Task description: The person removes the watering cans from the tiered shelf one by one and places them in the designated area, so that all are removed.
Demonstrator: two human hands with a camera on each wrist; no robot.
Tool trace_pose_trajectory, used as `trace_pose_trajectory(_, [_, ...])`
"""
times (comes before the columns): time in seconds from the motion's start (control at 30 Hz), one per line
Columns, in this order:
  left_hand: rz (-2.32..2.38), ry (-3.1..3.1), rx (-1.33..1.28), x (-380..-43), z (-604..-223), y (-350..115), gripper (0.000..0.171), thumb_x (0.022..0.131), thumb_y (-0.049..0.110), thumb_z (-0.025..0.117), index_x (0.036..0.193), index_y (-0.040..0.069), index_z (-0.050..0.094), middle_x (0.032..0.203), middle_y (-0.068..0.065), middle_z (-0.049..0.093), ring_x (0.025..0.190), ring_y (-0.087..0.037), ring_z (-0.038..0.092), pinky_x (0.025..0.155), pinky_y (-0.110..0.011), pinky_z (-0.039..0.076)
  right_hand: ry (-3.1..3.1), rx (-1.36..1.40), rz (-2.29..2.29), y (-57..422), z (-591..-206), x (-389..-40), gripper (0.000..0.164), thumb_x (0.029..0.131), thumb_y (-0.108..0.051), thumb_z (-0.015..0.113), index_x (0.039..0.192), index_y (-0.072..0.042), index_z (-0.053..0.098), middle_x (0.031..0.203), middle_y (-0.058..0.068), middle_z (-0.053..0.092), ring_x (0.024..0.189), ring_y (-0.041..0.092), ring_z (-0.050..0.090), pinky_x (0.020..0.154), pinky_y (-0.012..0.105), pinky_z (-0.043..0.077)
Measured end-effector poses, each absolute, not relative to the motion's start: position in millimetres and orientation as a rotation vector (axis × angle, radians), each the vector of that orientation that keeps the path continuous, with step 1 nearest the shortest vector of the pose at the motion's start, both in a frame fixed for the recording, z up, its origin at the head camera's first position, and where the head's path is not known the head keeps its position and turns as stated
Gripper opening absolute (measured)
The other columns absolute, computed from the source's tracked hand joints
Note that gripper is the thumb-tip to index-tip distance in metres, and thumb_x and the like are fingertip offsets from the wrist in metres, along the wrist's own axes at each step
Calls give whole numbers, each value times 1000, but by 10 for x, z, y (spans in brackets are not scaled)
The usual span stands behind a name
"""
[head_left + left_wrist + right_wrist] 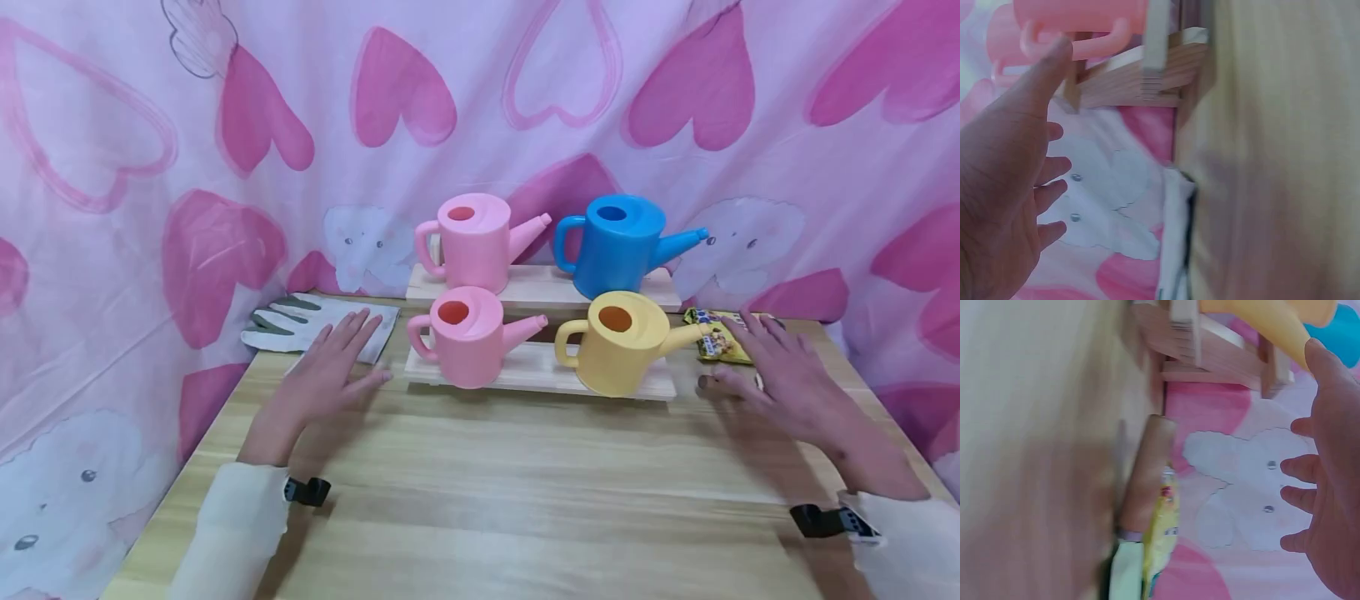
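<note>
My left hand [322, 379] is held over the table, fingers straight and holding nothing. Just beyond it lies a white work glove [303, 323] with green patches. On the right, my other hand [797, 387] is likewise spread and empty. Beside and below it are a yellow printed packet [722, 343] and a tool with a round wooden handle [1149, 472] and a pale green part, mostly hidden by the hand in the head view. Between the hands stand a front pink watering can [472, 354], a yellow one [624, 354], a rear pink one [476, 250] and a blue one [618, 250].
The cans stand on a two-step wooden rack [540, 367], spouts to the right. Under it is a wood-grain table [480, 492]. A pink curtain with hearts [405, 87] hangs close behind and along both sides.
</note>
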State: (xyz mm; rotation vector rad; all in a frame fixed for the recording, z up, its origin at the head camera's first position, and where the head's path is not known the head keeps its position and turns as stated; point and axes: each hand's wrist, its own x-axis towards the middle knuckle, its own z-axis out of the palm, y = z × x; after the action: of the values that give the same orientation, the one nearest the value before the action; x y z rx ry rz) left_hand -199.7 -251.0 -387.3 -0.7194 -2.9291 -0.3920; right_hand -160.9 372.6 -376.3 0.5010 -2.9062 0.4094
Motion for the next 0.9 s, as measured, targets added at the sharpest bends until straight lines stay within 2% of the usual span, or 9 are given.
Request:
trace_pose_trajectory(0.17, [-385, -2880, -733, -2038, -3671, -2517, 82, 101, 41, 64, 164, 10, 23, 168, -18, 20, 153, -38, 17, 122, -60, 12, -2832, 566, 389, 3735, -3573, -1698, 75, 105, -33, 60, 166, -15, 19, 163, 31, 20, 150, 52, 13, 115, 74, 3])
trace_pose_trajectory(0.3, [-333, -2850, -731, -2088, -3494, -2498, 81, 101, 42, 64, 164, 9, 24, 167, -19, 23, 152, -37, 21, 122, -59, 16, -2794, 626, 480, 3717, -3447, -1790, 68, 108, -25, 57, 165, -13, 23, 162, 30, 26, 148, 52, 22, 115, 73, 14])
trace_pose_trajectory(0.4, [-320, -2813, -739, -2149, -3382, -2457, 81, 101, 43, 64, 164, 10, 25, 166, -18, 26, 152, -37, 24, 120, -59, 22, -2828, 626, 582, 3692, -3368, -1851, 64, 109, -22, 53, 165, -14, 22, 163, 27, 25, 148, 52, 23, 113, 73, 20])
trace_pose_trajectory(0.5, [-345, -2782, -728, -2205, -3300, -2393, 80, 101, 43, 64, 164, 13, 26, 166, -16, 28, 151, -36, 26, 117, -60, 28, -2887, 597, 626, 3643, -3291, -1918, 64, 109, -25, 55, 165, -18, 24, 164, 25, 27, 143, 55, 29, 104, 77, 29])
trace_pose_trajectory(0.67, [-477, -2739, -690, -2340, -3218, -2252, 78, 100, 42, 66, 164, 18, 29, 164, -12, 33, 149, -33, 31, 112, -62, 36, -2915, 588, 641, 3563, -3200, -2048, 64, 107, -28, 60, 163, -20, 31, 152, 27, 46, 126, 60, 49, 87, 75, 46])
trace_pose_trajectory(0.73, [-609, -2720, -665, -2411, -3223, -2185, 75, 100, 40, 67, 163, 20, 32, 163, -11, 36, 148, -33, 35, 109, -63, 40, -2918, 583, 686, 3550, -3184, -2109, 62, 107, -28, 59, 163, -20, 33, 144, 27, 54, 120, 60, 54, 85, 74, 48])
trace_pose_trajectory(0.8, [-778, -2687, -644, -2482, -3243, -2117, 72, 99, 35, 68, 161, 21, 35, 161, -10, 39, 144, -34, 39, 105, -62, 44, -2927, 560, 720, 3543, -3184, -2174, 59, 108, -31, 57, 162, -21, 35, 142, 27, 55, 117, 60, 56, 84, 74, 49])
trace_pose_trajectory(0.9, [-1047, -2609, -631, -2580, -3295, -2022, 67, 100, 28, 68, 159, 19, 39, 156, -11, 45, 137, -32, 47, 102, -58, 48, -2953, 547, 801, 3530, -3225, -2263, 58, 109, -32, 53, 162, -16, 34, 137, 27, 60, 120, 59, 55, 88, 74, 47])
